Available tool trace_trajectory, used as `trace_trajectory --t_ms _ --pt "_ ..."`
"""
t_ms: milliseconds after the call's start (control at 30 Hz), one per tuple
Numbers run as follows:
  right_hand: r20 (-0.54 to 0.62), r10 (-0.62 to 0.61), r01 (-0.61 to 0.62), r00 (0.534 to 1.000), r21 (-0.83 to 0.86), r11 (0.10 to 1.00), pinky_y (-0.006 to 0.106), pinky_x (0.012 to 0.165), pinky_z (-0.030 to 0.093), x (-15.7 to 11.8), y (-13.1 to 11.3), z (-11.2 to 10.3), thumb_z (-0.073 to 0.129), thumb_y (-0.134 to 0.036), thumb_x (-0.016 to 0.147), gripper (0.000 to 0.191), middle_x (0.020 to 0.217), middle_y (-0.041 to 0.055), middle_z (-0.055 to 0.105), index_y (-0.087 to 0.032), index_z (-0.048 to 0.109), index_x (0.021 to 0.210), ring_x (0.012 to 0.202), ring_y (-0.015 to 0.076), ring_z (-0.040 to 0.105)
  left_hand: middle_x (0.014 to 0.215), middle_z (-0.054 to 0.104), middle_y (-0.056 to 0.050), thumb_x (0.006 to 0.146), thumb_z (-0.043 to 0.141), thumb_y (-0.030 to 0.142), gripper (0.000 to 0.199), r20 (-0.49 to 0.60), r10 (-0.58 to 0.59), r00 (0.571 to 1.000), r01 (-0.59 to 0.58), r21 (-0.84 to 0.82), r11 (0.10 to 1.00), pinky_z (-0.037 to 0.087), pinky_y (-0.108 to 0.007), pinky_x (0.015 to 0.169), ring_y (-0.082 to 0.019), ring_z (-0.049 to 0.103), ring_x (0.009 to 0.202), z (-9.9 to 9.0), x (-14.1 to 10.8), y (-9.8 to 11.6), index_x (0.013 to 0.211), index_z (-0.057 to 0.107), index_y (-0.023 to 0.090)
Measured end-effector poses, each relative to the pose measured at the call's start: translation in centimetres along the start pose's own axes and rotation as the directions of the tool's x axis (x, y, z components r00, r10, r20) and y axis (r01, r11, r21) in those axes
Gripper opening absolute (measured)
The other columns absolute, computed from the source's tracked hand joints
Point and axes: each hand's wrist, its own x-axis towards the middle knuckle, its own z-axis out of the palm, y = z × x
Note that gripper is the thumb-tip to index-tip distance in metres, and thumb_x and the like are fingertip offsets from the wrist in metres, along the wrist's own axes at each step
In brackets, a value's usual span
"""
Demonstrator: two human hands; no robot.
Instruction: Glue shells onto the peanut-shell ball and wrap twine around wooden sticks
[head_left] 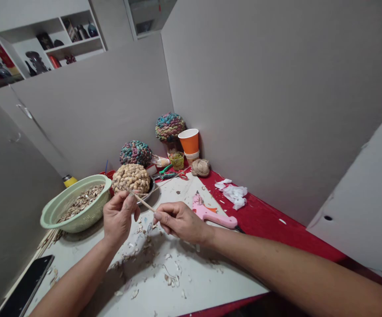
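A thin wooden stick (145, 203) spans the gap between my two hands over the white board. My left hand (120, 215) pinches its far end, with fingertips just in front of a ball covered in beige shells (131, 178). My right hand (180, 221) grips the near end between thumb and fingers. The shell ball rests in a metal bowl (151, 187), whose rim shows at its right. Twine runs from near the left fingertips toward a twine ball (200, 167) at the back. Whatever else the left fingertips hold is too small to tell.
A green basin (75, 222) of shell pieces stands left, a phone (25, 286) nearer. A pink glue gun (213, 215) lies beside my right forearm. Behind are colourful balls (135, 152), an orange cup (189, 141), pliers (166, 175) and crumpled tissue (233, 193). Shell bits (172, 279) litter the board.
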Motion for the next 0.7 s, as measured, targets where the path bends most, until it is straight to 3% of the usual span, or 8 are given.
trace_trajectory --t_ms 67,133,267,367,700 --pt "0.079 0.056 -0.061 0.995 0.072 0.996 0.019 0.037 0.026 0.12 0.20 -0.18 0.054 -0.055 0.087 0.043 0.049 -0.0066 0.047 -0.014 0.062 0.079 0.036 0.0055 0.035 0.049 0.045 0.007 0.073 0.076 0.034 0.023 0.002 -0.011 1.000 0.011 -0.005 1.000 0.034 -0.017 0.035 -0.006 0.038 0.039 0.06 0.00 0.13 0.067 0.062 0.016" --pt "0.083 0.074 -0.081 0.994 0.087 0.993 0.019 0.037 0.026 0.19 0.35 -0.26 0.055 -0.055 0.086 0.042 0.049 -0.0069 0.047 -0.014 0.062 0.080 0.036 0.0054 0.035 0.049 0.044 0.007 0.072 0.077 0.033 0.025 -0.002 -0.023 1.000 0.023 -0.006 1.000 0.034 -0.016 0.035 -0.006 0.038 0.040 0.06 0.04 0.11 0.065 0.060 0.016" --pt "-0.130 -0.041 0.029 0.991 -0.086 0.996 0.020 0.045 0.029 0.16 0.42 -0.13 0.066 -0.044 0.082 0.030 0.057 -0.0053 0.049 -0.015 0.062 0.078 0.048 0.0066 0.038 0.050 0.042 0.008 0.073 0.077 0.032 0.023 -0.022 -0.042 0.999 0.041 -0.002 0.999 0.034 -0.016 0.037 -0.005 0.038 0.040 -0.14 0.22 -0.37 0.067 0.060 0.017" --pt "-0.165 -0.089 0.065 0.982 -0.141 0.988 0.021 0.047 0.030 0.04 0.29 0.04 0.063 -0.040 0.085 0.027 0.058 -0.0045 0.048 -0.015 0.060 0.073 0.051 0.0075 0.039 0.051 0.043 0.008 0.074 0.076 0.031 0.023 -0.021 -0.044 0.999 0.044 -0.002 0.999 0.035 -0.016 0.037 -0.005 0.039 0.041 -0.28 0.28 -0.64 0.066 0.059 0.017" --pt "0.053 0.105 -0.112 0.993 0.163 0.980 0.017 0.035 0.024 0.17 0.04 0.03 0.060 -0.058 0.081 0.045 0.050 -0.0075 0.047 -0.013 0.062 0.078 0.035 0.0037 0.035 0.050 0.045 0.006 0.076 0.074 0.035 0.024 -0.007 -0.025 1.000 0.025 0.019 1.000 0.034 -0.017 0.036 -0.006 0.039 0.039 -0.14 -0.09 -0.09 0.068 0.062 0.016"
